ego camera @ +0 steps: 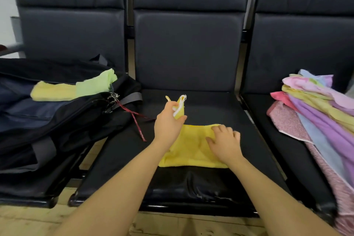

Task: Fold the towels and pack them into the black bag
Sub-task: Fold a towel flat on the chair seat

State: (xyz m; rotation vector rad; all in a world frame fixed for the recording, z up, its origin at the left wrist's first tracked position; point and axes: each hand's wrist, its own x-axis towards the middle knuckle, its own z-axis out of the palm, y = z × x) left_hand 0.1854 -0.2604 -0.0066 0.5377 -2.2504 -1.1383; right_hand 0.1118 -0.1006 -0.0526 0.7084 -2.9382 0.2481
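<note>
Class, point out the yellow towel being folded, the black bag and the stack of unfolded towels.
yellow towel (pixel 191 151): head view, flat middle.
black bag (pixel 63 120): head view, front side.
stack of unfolded towels (pixel 314 113): head view, purple layer.

One head-worn wide-angle view looks forward and steeply down, close over the middle seat (pixel 191 101) of a row of three. Both forearms reach in from the bottom edge. The neighbouring seats curve away at either side, and a strip of floor (pixel 28 220) shows lowest.
</note>
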